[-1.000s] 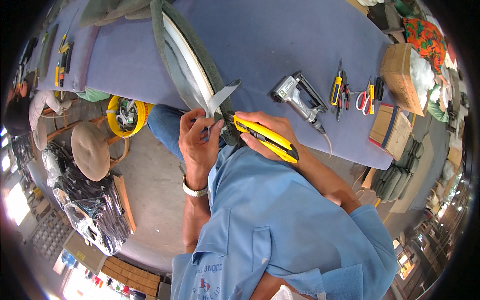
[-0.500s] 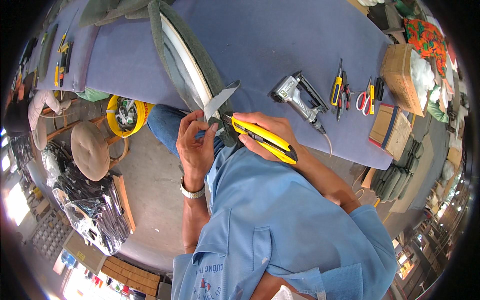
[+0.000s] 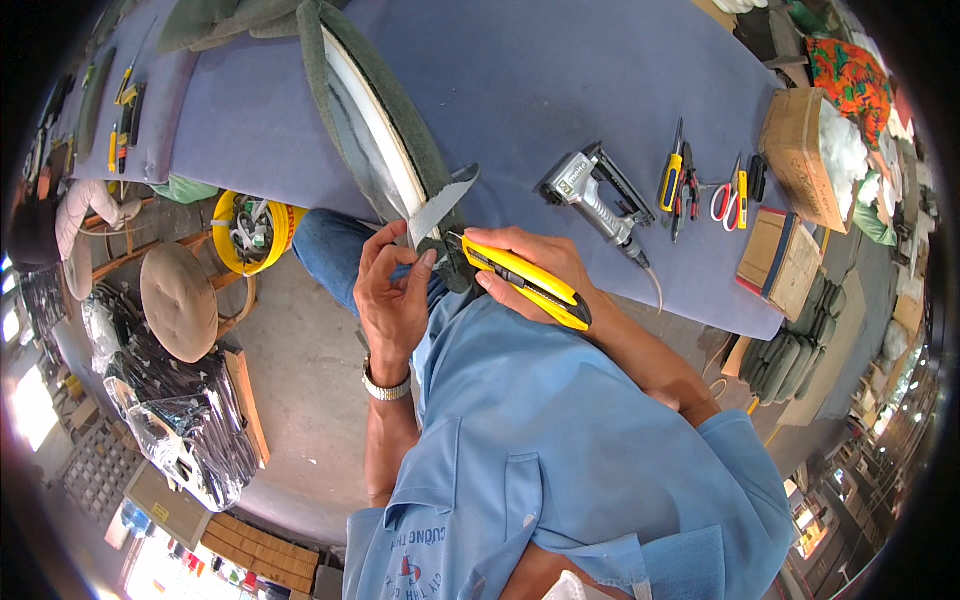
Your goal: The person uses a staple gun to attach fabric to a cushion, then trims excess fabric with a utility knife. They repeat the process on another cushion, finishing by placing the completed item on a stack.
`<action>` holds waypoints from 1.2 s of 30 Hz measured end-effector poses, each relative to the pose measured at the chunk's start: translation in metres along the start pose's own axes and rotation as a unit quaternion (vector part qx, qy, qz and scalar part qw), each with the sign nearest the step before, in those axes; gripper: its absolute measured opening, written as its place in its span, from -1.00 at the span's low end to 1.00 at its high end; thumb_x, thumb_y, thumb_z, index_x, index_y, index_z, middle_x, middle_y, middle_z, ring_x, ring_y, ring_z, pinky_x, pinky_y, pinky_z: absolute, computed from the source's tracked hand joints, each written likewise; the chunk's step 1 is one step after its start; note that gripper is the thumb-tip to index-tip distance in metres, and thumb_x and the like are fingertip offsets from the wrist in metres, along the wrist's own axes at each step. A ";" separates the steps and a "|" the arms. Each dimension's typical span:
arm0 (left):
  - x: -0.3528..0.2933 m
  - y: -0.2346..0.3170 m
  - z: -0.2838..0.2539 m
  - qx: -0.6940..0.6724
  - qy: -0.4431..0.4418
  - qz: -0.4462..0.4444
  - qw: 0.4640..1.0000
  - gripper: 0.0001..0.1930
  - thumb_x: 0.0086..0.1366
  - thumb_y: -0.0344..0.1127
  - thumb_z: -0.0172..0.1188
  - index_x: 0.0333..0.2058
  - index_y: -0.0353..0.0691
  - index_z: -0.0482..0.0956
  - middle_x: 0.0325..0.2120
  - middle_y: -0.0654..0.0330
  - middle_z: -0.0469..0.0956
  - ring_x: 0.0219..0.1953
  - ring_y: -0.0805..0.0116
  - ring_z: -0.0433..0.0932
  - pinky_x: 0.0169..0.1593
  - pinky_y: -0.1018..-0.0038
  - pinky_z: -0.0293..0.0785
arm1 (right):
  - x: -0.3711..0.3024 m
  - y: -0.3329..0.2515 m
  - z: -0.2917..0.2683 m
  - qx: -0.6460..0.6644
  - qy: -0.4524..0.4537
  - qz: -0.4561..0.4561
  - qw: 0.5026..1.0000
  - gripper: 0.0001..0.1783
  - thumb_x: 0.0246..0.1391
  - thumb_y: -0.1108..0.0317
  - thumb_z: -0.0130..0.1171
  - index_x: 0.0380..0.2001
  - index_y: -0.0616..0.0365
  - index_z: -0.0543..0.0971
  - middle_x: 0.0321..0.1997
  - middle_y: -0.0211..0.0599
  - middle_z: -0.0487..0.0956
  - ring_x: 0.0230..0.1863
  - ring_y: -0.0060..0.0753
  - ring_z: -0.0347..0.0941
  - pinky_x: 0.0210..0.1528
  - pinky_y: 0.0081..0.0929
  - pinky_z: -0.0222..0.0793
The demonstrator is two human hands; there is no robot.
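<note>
A long dark-green upholstered piece (image 3: 395, 110) with a pale inner edge lies over the table edge, its near end by my body. A light grey strip of fabric (image 3: 440, 207) sticks out across that end. My left hand (image 3: 392, 280) pinches the fabric at the near end between thumb and fingers. In my right hand (image 3: 535, 262) is a yellow and black utility knife (image 3: 530, 282). Its blade tip points left, at the green fabric beside my left fingertips; whether it cuts in is too small to tell.
On the blue-grey table (image 3: 560, 60) lie a staple gun (image 3: 600, 200) with a hose, a yellow screwdriver (image 3: 671, 180), pliers (image 3: 686, 205) and scissors (image 3: 735, 203). A cardboard box (image 3: 805, 150) of white stuffing stands at right. Left are a yellow bucket (image 3: 285, 232) and a round padded stool (image 3: 180, 303).
The knife has shifted very slightly to the left. My left hand keeps its pinch, and the upholstered piece has stayed in place.
</note>
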State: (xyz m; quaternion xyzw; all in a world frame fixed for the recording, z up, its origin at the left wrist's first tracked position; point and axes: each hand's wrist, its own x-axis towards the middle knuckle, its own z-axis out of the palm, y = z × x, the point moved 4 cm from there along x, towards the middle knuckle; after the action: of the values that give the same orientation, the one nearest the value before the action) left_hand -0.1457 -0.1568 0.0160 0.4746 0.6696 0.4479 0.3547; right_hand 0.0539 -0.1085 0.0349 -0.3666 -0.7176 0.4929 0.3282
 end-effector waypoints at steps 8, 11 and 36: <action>0.000 -0.010 0.005 -0.043 0.010 -0.024 0.999 -0.86 0.28 -0.53 0.37 -0.37 -0.34 0.54 0.05 0.00 0.57 -0.07 0.40 0.62 -0.19 0.54 0.66 | -0.005 0.000 0.000 -0.021 -0.006 0.007 1.000 -0.48 0.05 0.47 0.40 0.13 0.19 0.57 -0.07 -0.19 0.72 -0.15 -0.29 0.72 -0.12 -0.50 0.60; -0.001 -0.010 0.005 -0.071 0.012 -0.051 0.996 -0.86 0.28 -0.53 0.37 -0.37 -0.34 0.54 0.04 0.01 0.57 -0.08 0.39 0.62 -0.10 0.51 0.63 | -0.006 0.000 0.000 -0.031 -0.005 -0.002 0.999 -0.48 0.05 0.47 0.40 0.12 0.19 0.57 -0.08 -0.20 0.72 -0.16 -0.27 0.72 -0.12 -0.49 0.60; 0.011 -0.002 0.005 0.008 -0.002 -0.021 1.000 -0.85 0.34 -0.43 0.34 -0.31 -0.36 0.55 -0.15 0.20 0.54 -0.31 0.58 0.58 -0.33 0.59 0.66 | -0.010 0.000 0.003 -0.014 0.015 0.006 1.000 -0.47 0.03 0.46 0.43 0.10 0.12 0.55 -0.19 -0.28 0.71 -0.27 -0.33 0.70 -0.22 -0.52 0.59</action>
State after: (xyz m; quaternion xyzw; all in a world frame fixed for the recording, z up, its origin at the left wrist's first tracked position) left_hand -0.1453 -0.1450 0.0114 0.4639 0.6826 0.4337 0.3617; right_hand 0.0566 -0.1189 0.0329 -0.3825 -0.7173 0.4795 0.3305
